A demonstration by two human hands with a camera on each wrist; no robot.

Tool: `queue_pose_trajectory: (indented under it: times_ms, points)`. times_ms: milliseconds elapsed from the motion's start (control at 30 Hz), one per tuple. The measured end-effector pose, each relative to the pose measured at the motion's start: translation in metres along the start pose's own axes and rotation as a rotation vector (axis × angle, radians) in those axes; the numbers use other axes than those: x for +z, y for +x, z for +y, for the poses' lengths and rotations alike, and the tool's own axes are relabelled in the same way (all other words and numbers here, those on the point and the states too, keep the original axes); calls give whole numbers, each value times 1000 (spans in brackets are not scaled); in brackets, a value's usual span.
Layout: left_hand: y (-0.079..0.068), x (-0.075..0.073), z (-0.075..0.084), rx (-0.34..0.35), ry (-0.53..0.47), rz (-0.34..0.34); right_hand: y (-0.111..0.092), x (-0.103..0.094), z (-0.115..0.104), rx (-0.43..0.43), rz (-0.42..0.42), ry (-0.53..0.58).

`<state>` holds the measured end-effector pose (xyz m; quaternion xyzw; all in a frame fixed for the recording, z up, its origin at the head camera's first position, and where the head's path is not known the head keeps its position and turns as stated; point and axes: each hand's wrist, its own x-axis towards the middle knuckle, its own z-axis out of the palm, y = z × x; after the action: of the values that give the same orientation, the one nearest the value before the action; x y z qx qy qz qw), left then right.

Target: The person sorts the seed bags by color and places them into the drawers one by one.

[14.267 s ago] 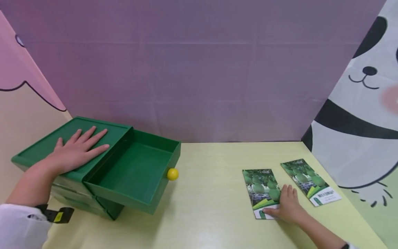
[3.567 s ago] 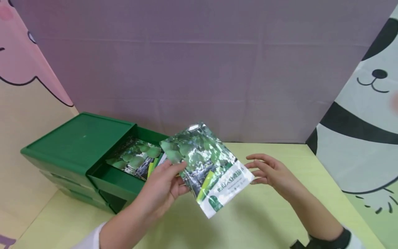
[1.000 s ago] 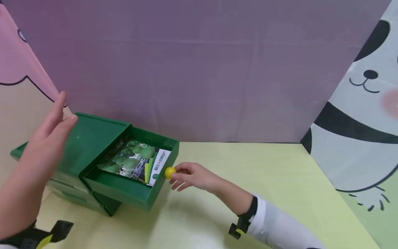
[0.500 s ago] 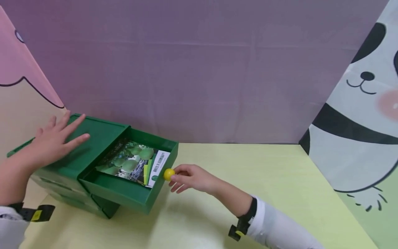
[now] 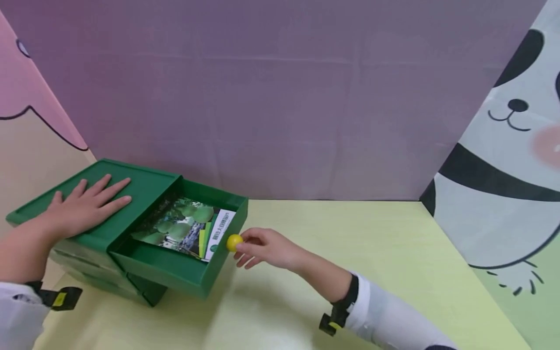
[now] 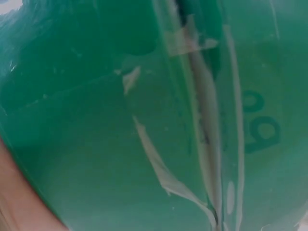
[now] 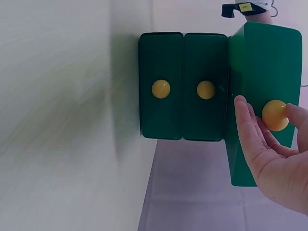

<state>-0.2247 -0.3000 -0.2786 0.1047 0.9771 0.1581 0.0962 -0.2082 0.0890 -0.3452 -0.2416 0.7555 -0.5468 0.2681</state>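
A small green drawer cabinet stands at the left of the table, its top drawer pulled out. Inside the drawer lies a glossy booklet with green round fruit on its cover and a white strip at one end. My left hand rests flat on the cabinet top with fingers spread. My right hand pinches the drawer's round yellow knob between thumb and fingers. From the right wrist view, the thumb meets the knob on one side and fingers lie along the other.
Two more drawers below, each with a yellow knob, are closed. Behind the pale yellow table hangs a purple cloth backdrop. A panda-print panel stands at the right, a pink-print panel at the left.
Both booklets have left the table's right side; one was in my left hand 3.6 s ago. My left hand has since come down onto the cabinet top, while my right stays at the knob.
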Motion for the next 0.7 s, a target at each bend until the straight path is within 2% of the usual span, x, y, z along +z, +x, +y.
queue_pose_trajectory:
  times_ms: [233,700]
  points:
    - [4,0,-3,-77,96,20,26,12,-14,-21,11,-26]
    - [2,3,-4,-90,97,18,91,52,-37,-29,48,-62]
